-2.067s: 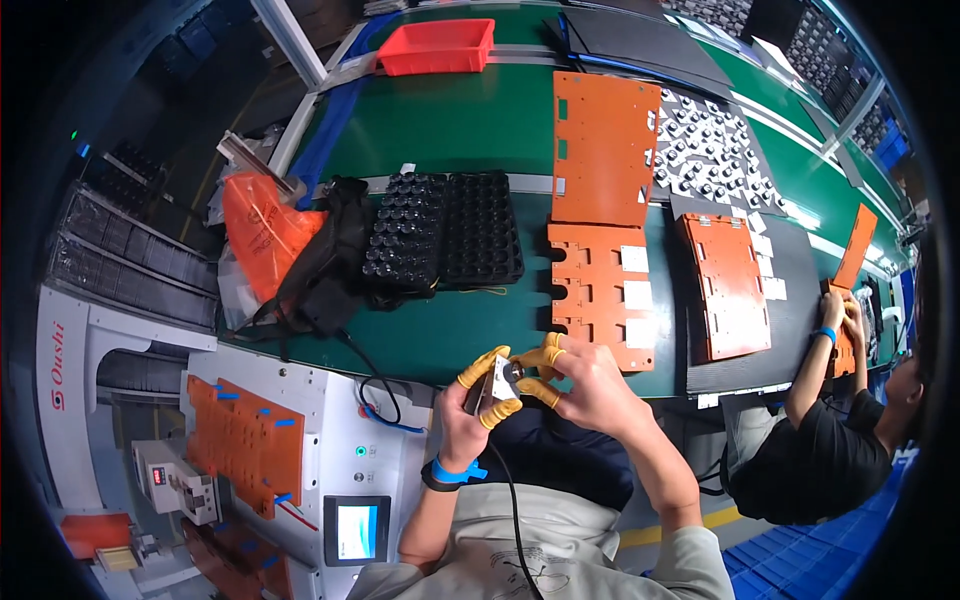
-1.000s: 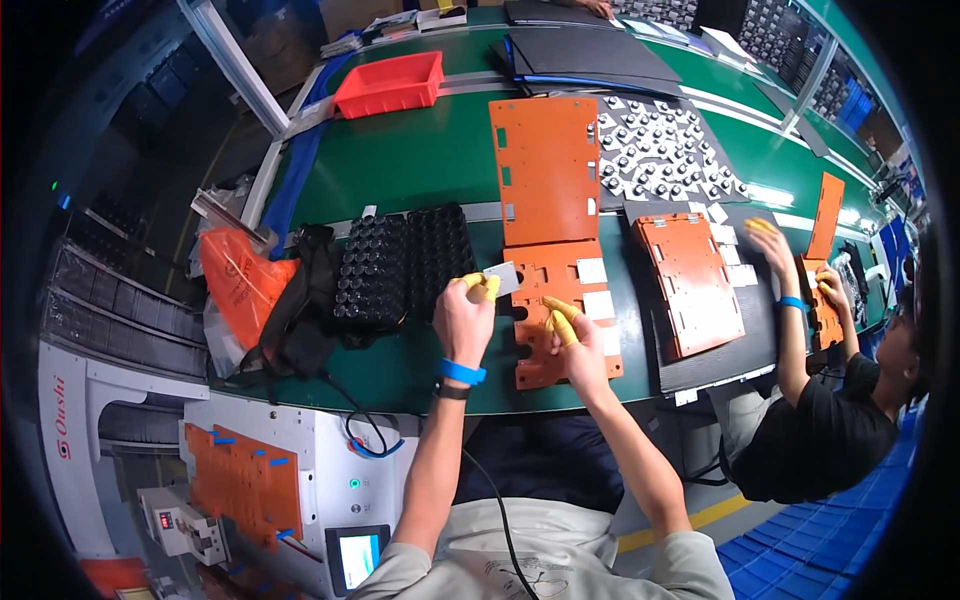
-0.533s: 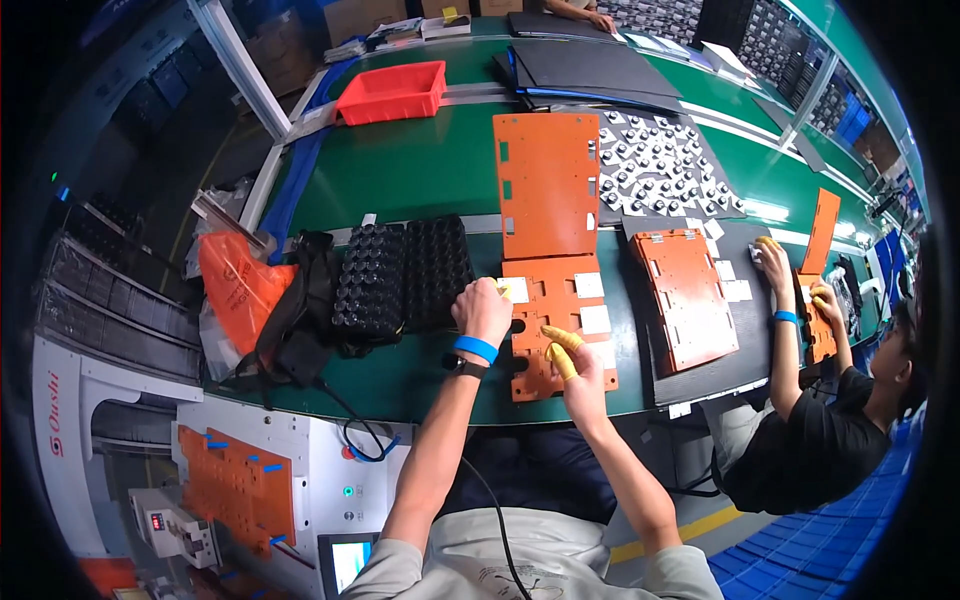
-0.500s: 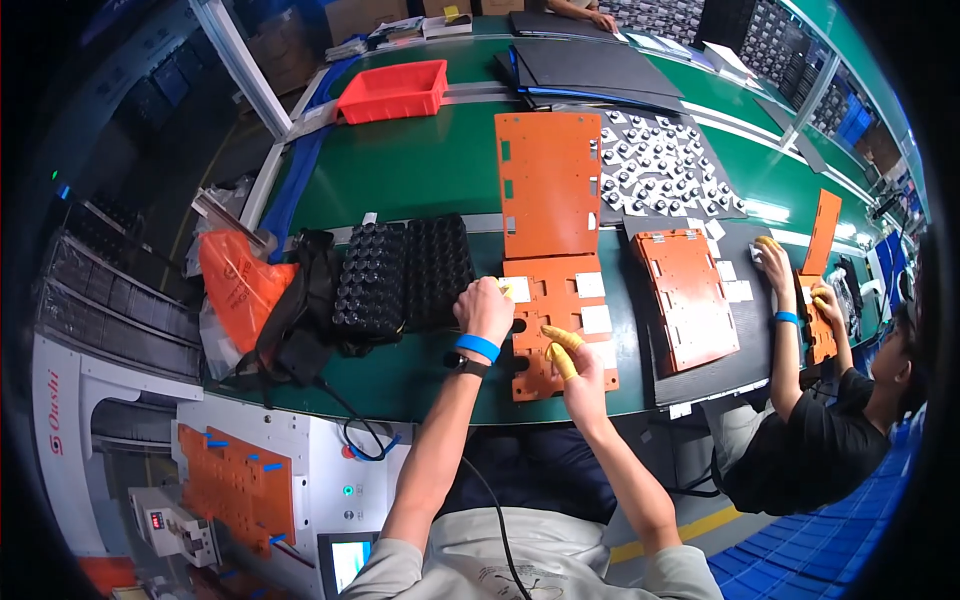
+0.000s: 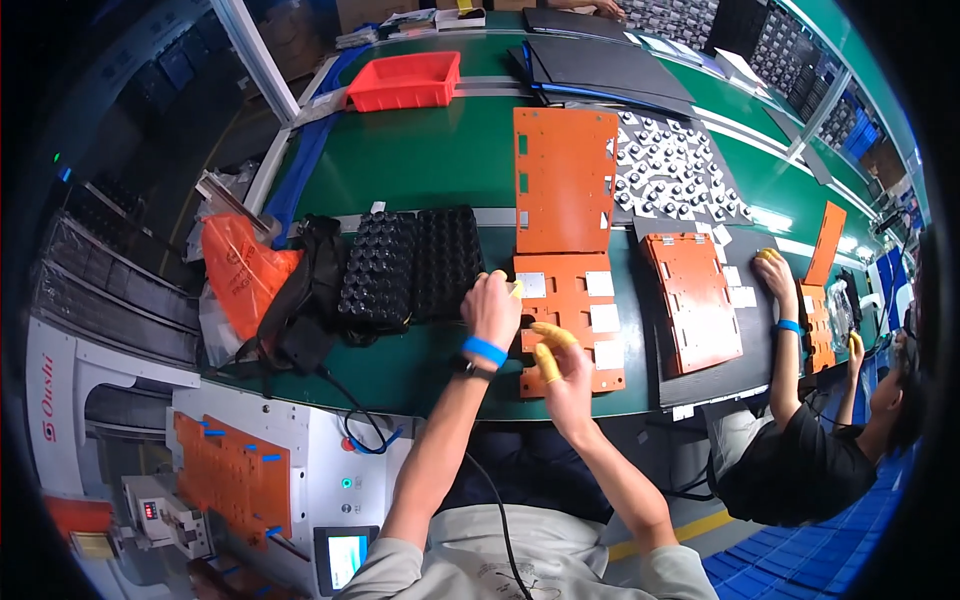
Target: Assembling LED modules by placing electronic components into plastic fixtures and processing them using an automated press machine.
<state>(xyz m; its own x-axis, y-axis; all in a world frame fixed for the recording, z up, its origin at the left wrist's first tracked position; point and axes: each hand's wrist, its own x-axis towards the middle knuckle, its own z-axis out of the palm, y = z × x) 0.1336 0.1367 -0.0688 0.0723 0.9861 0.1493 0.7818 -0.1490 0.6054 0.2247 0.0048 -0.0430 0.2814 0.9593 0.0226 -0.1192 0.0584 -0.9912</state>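
Plate (image 5: pixel 533 285) (white, squarish), slotted orange fixture (image 5: pixel 570 300)

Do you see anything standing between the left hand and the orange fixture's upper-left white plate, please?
Nothing visible: the fingers of the left hand are at the left edge of the white plate, and the right hand is lower, over the orange fixture.

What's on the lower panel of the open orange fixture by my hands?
Four white plates show: one upper left, three down the right side. Your left hand hides a bit of the left edge, your right hand the lower middle; anything beneath can't be seen.
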